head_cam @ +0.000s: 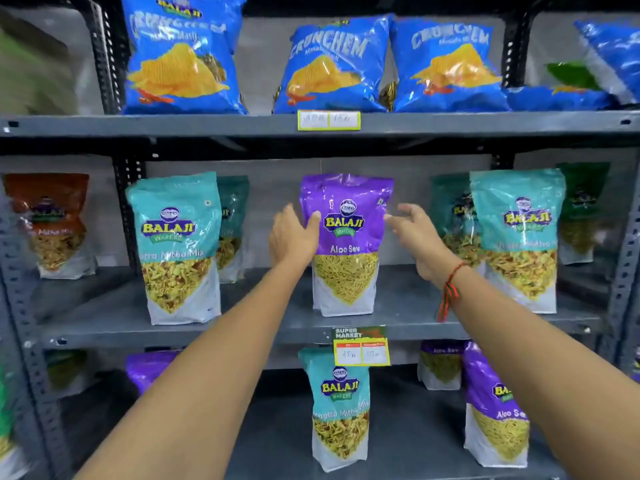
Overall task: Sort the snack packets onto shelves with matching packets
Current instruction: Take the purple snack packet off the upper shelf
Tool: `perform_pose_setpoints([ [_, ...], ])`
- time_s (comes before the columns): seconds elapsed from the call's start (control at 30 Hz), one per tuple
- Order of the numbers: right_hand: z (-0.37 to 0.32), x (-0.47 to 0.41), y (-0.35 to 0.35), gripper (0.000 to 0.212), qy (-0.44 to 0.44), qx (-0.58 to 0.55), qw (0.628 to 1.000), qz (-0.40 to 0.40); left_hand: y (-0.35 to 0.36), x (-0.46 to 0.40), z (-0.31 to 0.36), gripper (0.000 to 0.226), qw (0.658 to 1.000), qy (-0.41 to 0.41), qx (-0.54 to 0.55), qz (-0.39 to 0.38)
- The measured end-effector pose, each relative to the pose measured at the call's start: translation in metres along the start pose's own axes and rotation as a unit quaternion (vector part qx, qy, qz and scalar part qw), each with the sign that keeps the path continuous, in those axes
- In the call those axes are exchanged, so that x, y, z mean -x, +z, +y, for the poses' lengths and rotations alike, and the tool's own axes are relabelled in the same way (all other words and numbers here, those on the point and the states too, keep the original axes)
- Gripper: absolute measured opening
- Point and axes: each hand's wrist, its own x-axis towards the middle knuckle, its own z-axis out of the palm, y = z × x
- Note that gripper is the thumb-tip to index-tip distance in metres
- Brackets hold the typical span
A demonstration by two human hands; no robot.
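Observation:
A purple Aloo Sev packet stands upright in the middle of the middle shelf. My left hand is at its left edge, fingers spread and the thumb touching the front. My right hand is at its right edge with fingers apart, the fingertips just at the packet. Teal Khatta Mitha Mix packets stand on the same shelf at the left and the right. On the lower shelf, a teal packet stands in the middle, with purple Aloo Sev packets at the right and left.
Blue Crunchem packets line the top shelf. An orange packet stands in the rack to the left. A price tag hangs from the middle shelf's front edge. Perforated metal uprights divide the racks.

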Motion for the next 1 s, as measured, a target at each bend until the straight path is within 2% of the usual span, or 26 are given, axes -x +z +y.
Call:
perform_pose_setpoints([
  [0.07,0.021,-0.009,0.007,0.055,0.041,0.017,0.999,-0.008,0.015,-0.002,-0.015,0.059,0.999,-0.039,-0.002,-0.028],
  [0.1,0.034,-0.013,0.010,0.051,0.059,0.023,0.998,-0.025,0.024,-0.002,-0.027,0.052,0.998,-0.043,-0.007,-0.037],
  [0.2,0.063,-0.021,0.022,0.009,0.070,0.031,0.994,-0.081,0.041,0.002,-0.047,0.039,0.998,-0.028,-0.008,-0.047],
  [0.37,0.087,-0.033,0.037,0.025,0.018,0.006,1.000,0.002,0.051,-0.002,-0.053,0.033,0.999,-0.014,0.034,0.016],
  [0.5,0.088,-0.031,0.043,0.035,-0.016,0.025,0.998,0.050,0.049,-0.004,-0.052,0.035,0.999,-0.009,0.017,0.034],
  [0.57,0.085,-0.025,0.045,0.039,-0.028,0.018,0.998,0.057,0.044,-0.001,-0.052,0.040,0.999,-0.017,0.021,0.033],
  [0.7,0.067,-0.001,0.049,0.026,-0.039,0.014,0.997,0.066,0.024,0.014,-0.051,0.047,0.998,-0.022,0.024,0.047],
  [0.77,0.058,0.014,0.051,0.026,-0.049,0.012,0.997,0.064,0.009,0.026,-0.049,0.046,0.998,-0.014,0.030,0.060],
  [0.9,0.045,0.048,0.057,0.049,-0.075,0.017,0.996,0.051,-0.028,0.056,-0.048,0.046,0.996,0.006,0.027,0.087],
  [1.0,0.034,0.081,0.066,0.057,-0.078,-0.003,0.996,0.036,-0.061,0.083,-0.049,0.040,0.993,0.015,0.020,0.117],
])
